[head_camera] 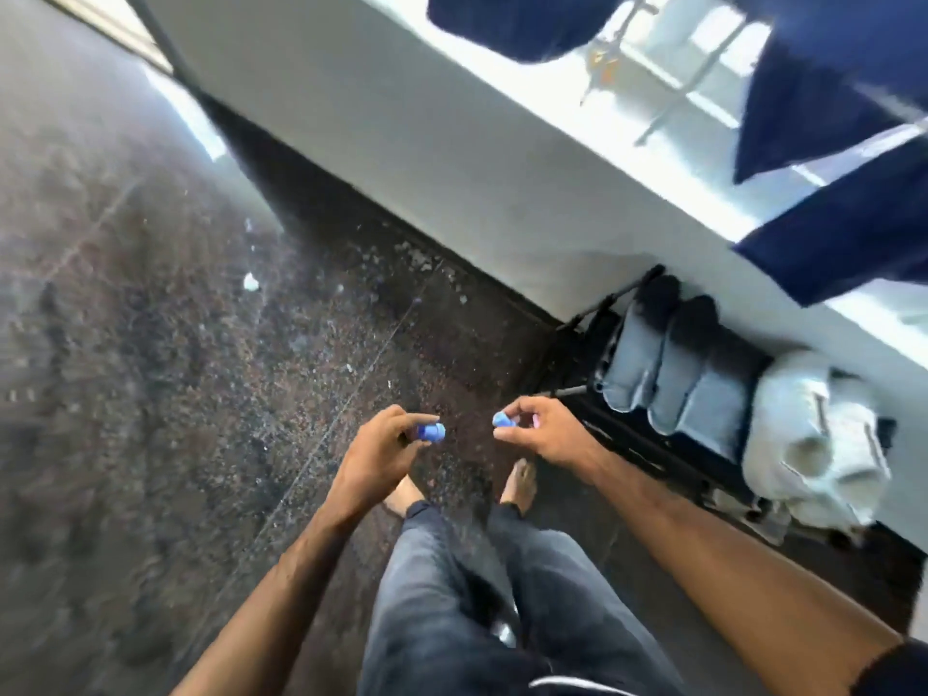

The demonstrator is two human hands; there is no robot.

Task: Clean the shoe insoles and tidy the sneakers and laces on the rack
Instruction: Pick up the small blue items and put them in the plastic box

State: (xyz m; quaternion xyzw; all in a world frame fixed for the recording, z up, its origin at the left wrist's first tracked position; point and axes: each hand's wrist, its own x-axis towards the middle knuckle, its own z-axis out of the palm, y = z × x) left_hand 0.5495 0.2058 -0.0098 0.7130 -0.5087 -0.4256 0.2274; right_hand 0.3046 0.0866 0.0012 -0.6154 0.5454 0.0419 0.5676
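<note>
Left hand: your left hand pinches a small blue cylinder at the fingertips — maybe a little bottle or tube, too blurred to name.
Right hand: your right hand holds a smaller blue piece between thumb and forefinger; it reads as the cap, and the two parts sit apart with a gap between them.
Step in hand: looks like you are opening or closing that blue item while standing over the dark speckled floor.
Do it well: keep the cylinder upright so nothing spills, and don't drop the cap onto that floor — it would be hard to spot.
Rack: the black rack is to your right against the white wall.
Insoles: two grey-blue insoles lean side by side on it.
Sneakers: the white sneakers sit just beside the insoles; laces cannot be made out.
Next: turn toward the rack before applying anything.
</note>
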